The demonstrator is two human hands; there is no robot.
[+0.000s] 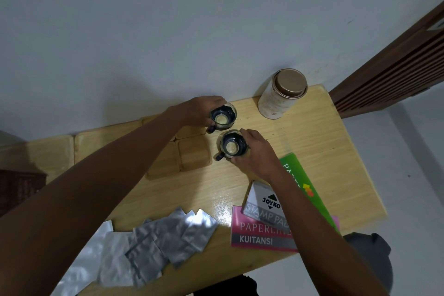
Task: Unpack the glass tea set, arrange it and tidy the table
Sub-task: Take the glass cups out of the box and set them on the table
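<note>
Two small glass cups with dark handles stand on the light wooden table (312, 142). My left hand (199, 110) grips the far cup (223, 118) from its left side. My right hand (254, 151) holds the near cup (233, 145) from its right side. Both cups sit upright, handles pointing toward the lower left. Square wooden coasters (194, 154) lie side by side just left of the cups. Several silver foil wrappers (153, 240) lie crumpled near the table's front edge.
A tall round tin (281, 96) with a bronze lid stands at the back right by the wall. A stamp pad box (266, 202), a pink receipt book (259, 235) and a green booklet (300, 180) lie under my right forearm. A wooden slatted panel (389, 72) rises at right.
</note>
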